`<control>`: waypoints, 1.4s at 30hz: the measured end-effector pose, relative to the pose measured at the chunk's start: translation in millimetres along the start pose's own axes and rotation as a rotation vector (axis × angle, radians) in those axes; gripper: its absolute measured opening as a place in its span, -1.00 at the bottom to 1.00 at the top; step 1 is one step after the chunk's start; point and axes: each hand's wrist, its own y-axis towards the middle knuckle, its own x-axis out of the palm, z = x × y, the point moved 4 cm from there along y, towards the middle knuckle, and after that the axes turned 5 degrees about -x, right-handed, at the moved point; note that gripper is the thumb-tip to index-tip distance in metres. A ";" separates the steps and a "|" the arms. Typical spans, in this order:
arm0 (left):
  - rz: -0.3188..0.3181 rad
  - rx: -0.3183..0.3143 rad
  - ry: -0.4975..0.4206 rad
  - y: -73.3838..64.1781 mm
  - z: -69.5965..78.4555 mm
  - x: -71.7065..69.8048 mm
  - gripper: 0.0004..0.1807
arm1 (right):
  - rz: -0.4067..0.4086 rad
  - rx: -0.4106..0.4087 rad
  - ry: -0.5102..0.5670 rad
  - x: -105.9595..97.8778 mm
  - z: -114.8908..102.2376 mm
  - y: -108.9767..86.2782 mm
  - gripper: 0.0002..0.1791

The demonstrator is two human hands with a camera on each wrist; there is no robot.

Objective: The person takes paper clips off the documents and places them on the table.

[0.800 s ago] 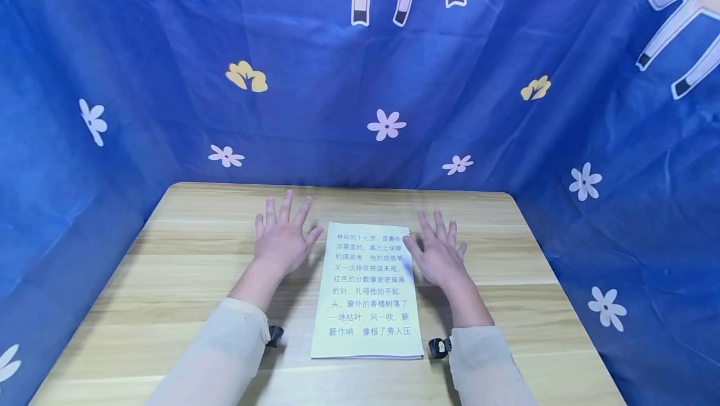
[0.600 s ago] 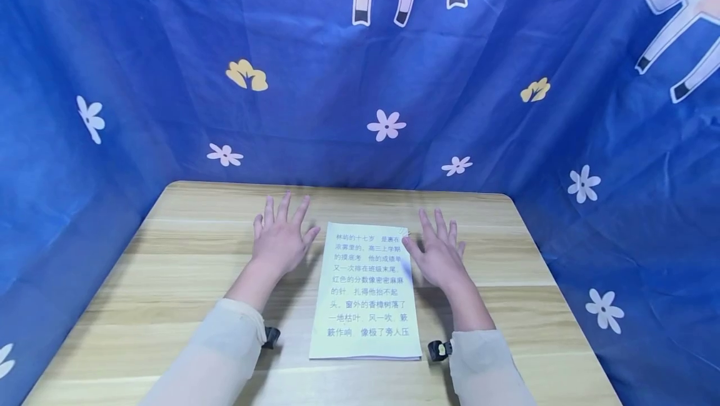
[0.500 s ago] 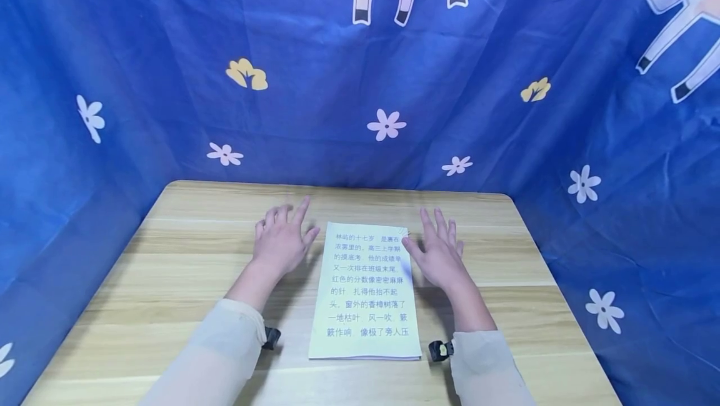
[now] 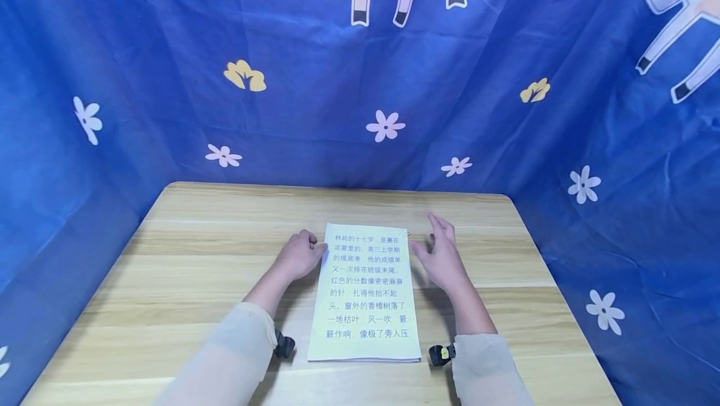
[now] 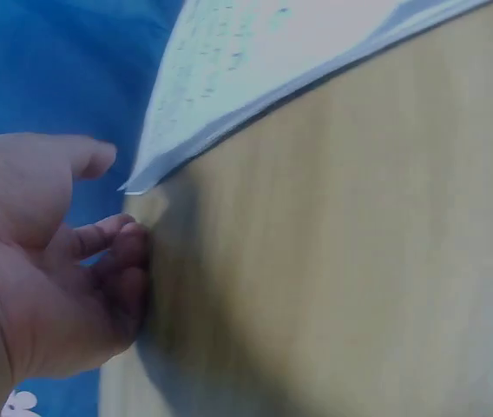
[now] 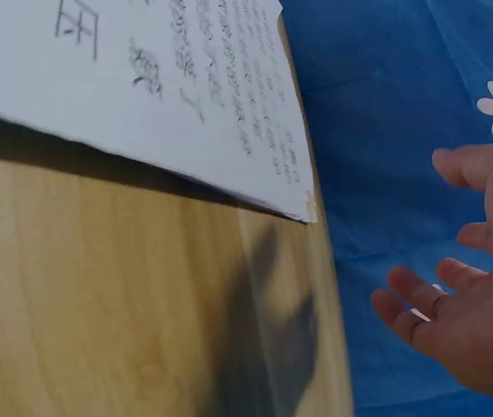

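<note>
A stack of printed sheets (image 4: 368, 297) lies flat on the wooden table, with lines of Chinese characters on the top page. At its upper right corner sits what looks like a small gold paper clip (image 4: 403, 233). My left hand (image 4: 300, 255) hovers beside the upper left edge, thumb toward the paper and the other fingers loosely bent. In the left wrist view a gap separates the thumb from those fingers, and nothing is between them. Near the clipped corner is my right hand (image 4: 441, 261), its fingers partly extended and holding nothing.
The light wooden table (image 4: 197, 256) has rounded far corners. A blue curtain (image 4: 315, 94) with flowers and animal legs printed on it encloses the back and both sides. Black wrist bands (image 4: 441, 355) show at both cuffs.
My left hand has moved right, toward the sheets, and its spread fingers have bent inward. The right hand has turned slightly and bent some of its fingers. The sheets have stayed in place.
</note>
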 end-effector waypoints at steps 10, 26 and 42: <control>0.092 -0.037 -0.012 2.6 2.0 10.2 -0.55 | 0.003 0.068 0.092 11.2 24.5 14.4 -0.23; 0.135 -0.101 -0.031 -0.8 6.3 17.3 -0.68 | -0.036 0.155 0.016 31.8 39.5 33.5 -0.37; 0.153 -0.100 -0.079 0.1 3.2 20.4 -0.73 | -0.039 0.267 0.025 37.2 41.4 48.3 -0.49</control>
